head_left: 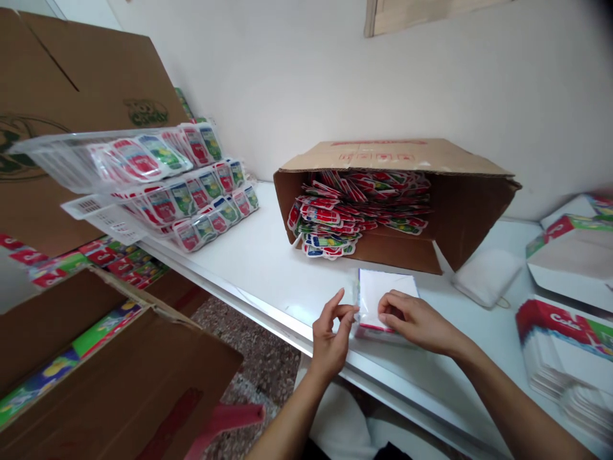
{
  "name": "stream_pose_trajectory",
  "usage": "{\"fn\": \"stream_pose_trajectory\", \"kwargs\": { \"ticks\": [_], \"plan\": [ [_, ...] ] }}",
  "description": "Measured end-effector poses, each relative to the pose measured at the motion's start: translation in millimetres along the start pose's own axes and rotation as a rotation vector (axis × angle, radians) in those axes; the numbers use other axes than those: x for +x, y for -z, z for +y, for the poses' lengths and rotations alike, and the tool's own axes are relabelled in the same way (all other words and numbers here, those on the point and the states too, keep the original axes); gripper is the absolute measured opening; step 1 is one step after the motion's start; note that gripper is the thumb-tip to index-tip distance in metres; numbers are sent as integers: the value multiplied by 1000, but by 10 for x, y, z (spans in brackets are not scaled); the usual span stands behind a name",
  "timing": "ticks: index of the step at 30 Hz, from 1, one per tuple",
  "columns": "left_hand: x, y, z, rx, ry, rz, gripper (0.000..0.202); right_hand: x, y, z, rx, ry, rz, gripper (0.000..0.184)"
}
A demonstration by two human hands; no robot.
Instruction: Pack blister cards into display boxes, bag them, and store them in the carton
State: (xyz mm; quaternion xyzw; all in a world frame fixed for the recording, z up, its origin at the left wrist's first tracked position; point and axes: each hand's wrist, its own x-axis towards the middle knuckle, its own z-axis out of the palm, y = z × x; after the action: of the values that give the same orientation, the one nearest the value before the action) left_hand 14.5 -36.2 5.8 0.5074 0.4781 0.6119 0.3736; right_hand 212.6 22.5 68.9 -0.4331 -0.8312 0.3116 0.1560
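Observation:
A small stack of flat white cards [383, 291] with coloured edges lies near the front edge of the white table [258, 255]. My right hand [414, 319] rests on the stack, its curled fingers pressing the near edge. At the stack's left edge my left hand [332, 335] pinches thumb and forefinger together; what it holds, if anything, is too small to see. Behind the stack a cardboard box [460, 198] lies on its side, and red, green and blue packets [335, 223] spill from its mouth.
Clear plastic trays [158, 185] filled with packets are stacked at the left. Large cardboard boxes [119, 377] stand at the near left and back left. Piles of flat printed cartons [565, 345] sit at the right, with a white pad [486, 275] beside the box.

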Motion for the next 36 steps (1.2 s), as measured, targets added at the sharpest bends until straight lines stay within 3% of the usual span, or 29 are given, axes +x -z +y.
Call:
{"fn": "stream_pose_trajectory", "kwargs": {
  "ticks": [6, 11, 19, 27, 36],
  "plan": [
    [158, -8, 24, -112, 125, -93, 58, 35, -8, 10, -16, 7, -14, 14],
    [217, -44, 71, -212, 266, -123, 49, 19, -49, 45, -8, 26, 2, 16],
    [219, -26, 32, -251, 376, -96, 26, 19, -97, 84, 10, -9, 29, 15],
    [189, -55, -62, -258, 343, -6, 26, 19, -90, 113, 19, -12, 20, 16],
    [115, -131, -120, -202, 193, 89, 21, 33, -112, 97, 0, 8, 54, 15]
  ]
}}
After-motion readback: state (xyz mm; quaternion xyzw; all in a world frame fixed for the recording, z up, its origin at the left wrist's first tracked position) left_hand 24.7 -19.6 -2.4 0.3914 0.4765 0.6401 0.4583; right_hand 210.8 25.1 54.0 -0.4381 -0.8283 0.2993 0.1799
